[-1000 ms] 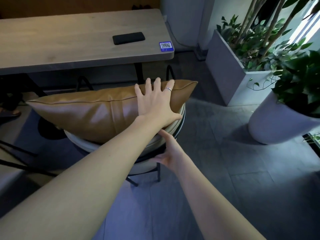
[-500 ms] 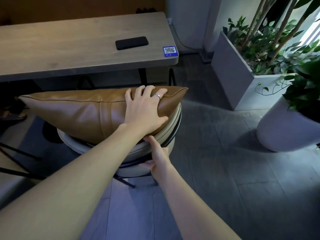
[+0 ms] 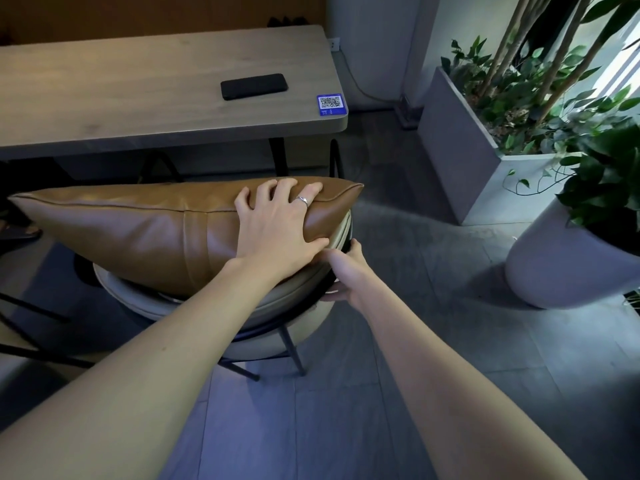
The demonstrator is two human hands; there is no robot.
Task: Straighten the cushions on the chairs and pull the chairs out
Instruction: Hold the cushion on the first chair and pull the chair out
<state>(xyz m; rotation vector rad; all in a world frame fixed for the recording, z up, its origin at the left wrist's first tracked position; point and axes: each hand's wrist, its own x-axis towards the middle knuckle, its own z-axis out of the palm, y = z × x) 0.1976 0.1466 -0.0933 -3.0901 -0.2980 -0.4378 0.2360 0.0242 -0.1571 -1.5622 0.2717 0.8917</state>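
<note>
My left hand (image 3: 277,226) curls its fingers over the leather cushion (image 3: 138,233); my right hand (image 3: 346,275) grips the chair (image 3: 298,299) rim. Next, probably: draw the chair nearer, clear of the desk (image 3: 138,98).

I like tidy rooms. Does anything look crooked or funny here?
Yes. The brown cushion sits too far left, sticking out past the round chair. The left hand grips it; the right hand holds the chair's rim.

Dim, bluish interior; daylight enters at upper right (wide-angle bending the edges), focus sharp.
</note>
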